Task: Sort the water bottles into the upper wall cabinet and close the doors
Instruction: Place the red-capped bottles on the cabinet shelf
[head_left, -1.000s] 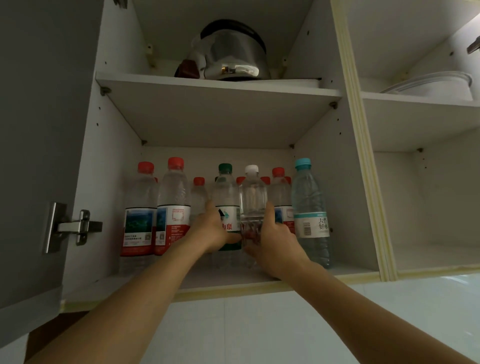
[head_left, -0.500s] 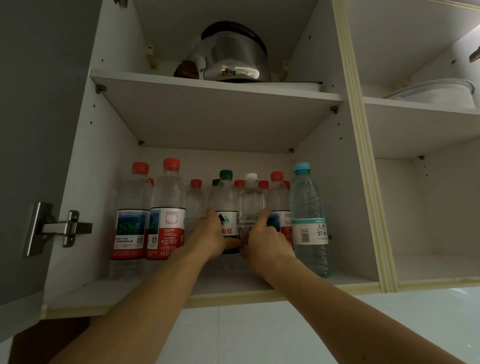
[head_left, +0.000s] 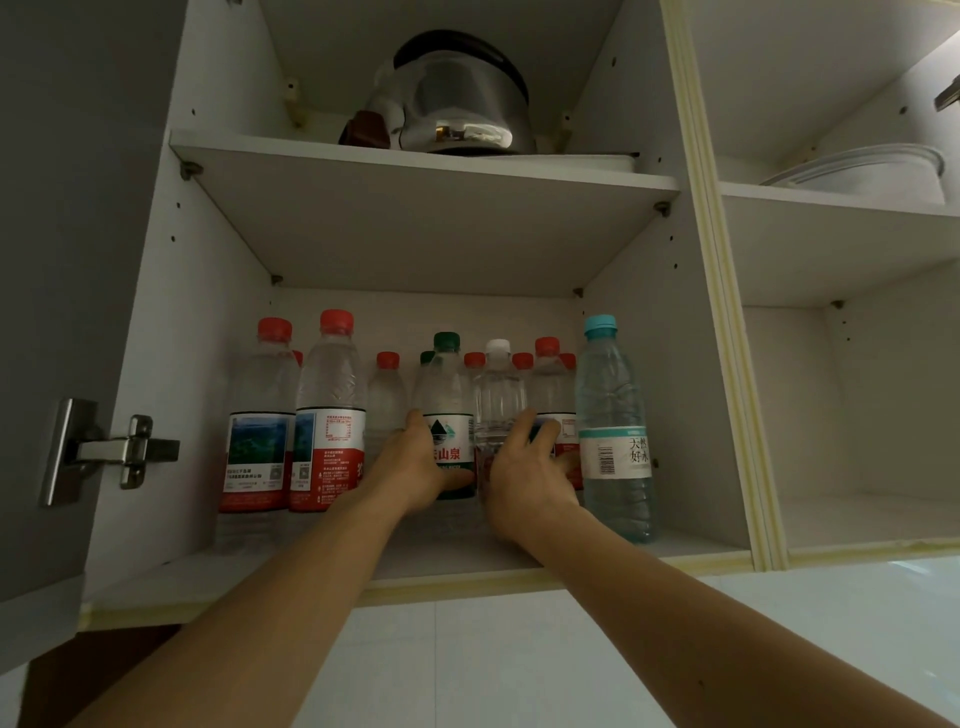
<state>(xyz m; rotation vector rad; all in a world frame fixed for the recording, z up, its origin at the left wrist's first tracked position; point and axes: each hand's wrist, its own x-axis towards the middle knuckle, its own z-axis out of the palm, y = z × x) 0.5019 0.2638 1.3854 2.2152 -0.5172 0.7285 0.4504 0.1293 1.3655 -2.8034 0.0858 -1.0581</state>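
Note:
Several water bottles stand on the lower shelf (head_left: 291, 577) of the open wall cabinet. My left hand (head_left: 415, 462) wraps around the green-capped bottle (head_left: 447, 405) in the middle. Right beside it my right hand (head_left: 524, 473) grips the clear white-capped bottle (head_left: 498, 395). Two tall red-capped bottles (head_left: 327, 415) stand at the left front, and a blue-capped bottle (head_left: 613, 431) stands at the right front. Smaller red-capped bottles (head_left: 387, 395) fill the row behind, partly hidden.
The grey cabinet door (head_left: 62, 260) hangs open at the left on a metal hinge (head_left: 104, 452). A steel kettle (head_left: 452, 98) sits on the upper shelf. The right compartment (head_left: 857, 415) holds a white bowl (head_left: 872, 174) on its upper shelf. White wall tiles lie below.
Both hands have pushed the green-capped and white-capped bottles deeper into the shelf, toward the back row. The view has tilted slightly upward.

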